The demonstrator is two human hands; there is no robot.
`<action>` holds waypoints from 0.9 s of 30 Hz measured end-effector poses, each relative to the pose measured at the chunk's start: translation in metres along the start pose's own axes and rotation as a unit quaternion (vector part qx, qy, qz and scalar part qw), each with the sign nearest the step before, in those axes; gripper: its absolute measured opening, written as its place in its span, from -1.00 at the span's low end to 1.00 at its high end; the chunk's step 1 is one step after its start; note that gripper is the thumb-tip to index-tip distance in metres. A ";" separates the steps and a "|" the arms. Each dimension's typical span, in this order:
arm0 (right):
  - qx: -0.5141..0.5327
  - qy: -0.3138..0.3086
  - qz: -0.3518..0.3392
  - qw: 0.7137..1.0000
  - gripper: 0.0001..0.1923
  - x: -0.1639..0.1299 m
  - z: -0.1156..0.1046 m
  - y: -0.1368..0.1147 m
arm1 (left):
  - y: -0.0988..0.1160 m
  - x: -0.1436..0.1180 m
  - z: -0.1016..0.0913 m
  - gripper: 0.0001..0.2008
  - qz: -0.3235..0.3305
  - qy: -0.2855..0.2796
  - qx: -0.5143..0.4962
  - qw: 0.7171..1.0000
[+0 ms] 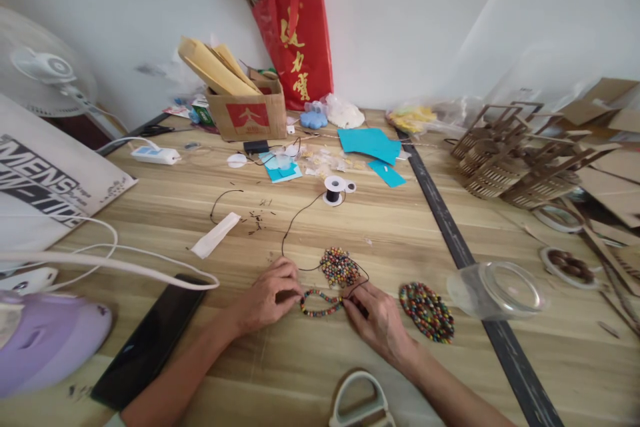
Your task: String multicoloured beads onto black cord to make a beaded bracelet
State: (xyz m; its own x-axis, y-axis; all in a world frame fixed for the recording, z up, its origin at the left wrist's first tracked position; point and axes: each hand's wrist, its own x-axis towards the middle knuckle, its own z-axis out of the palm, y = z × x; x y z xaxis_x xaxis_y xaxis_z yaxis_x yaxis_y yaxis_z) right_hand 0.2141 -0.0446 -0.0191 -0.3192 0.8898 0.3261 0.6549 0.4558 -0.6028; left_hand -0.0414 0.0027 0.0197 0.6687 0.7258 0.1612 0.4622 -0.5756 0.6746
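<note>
A loop of small multicoloured beads (320, 314) strung on cord lies on the wooden table between my two hands. My left hand (273, 297) pinches the loop's left end between thumb and fingers. At the opposite end, my right hand (379, 319) is closed, thumb and fingertips pressed together on the strand where the black cord leaves the beads. Just beyond the loop is a pile of loose beads (340, 265). Black cord (284, 237) runs past my left fingers up to a white spool (333, 190). Coiled bead strands (427, 312) rest right of my right hand.
Scissors (361, 400) with a pale handle lie at the near edge. A dark phone (150, 340) and purple appliance (55, 340) sit left, under a white cable. A clear plastic jar (495, 290) lies right. Small woven baskets (515, 153), a cardboard box (247, 110) and red bag (295, 40) stand farther back.
</note>
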 end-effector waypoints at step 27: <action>0.001 0.005 0.010 1.000 -0.86 0.002 -0.002 -0.005 | 0.006 0.000 -0.009 -0.86 0.008 -0.048 0.009 0.999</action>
State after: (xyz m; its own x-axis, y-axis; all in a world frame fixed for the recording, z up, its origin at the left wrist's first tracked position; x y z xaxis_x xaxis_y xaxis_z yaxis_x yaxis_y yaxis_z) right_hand 0.2117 -0.0449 -0.0137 -0.2990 0.8982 0.3221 0.6598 0.4385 -0.6103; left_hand -0.0439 0.0025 0.0302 0.7285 0.6777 0.1003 0.4614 -0.5936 0.6594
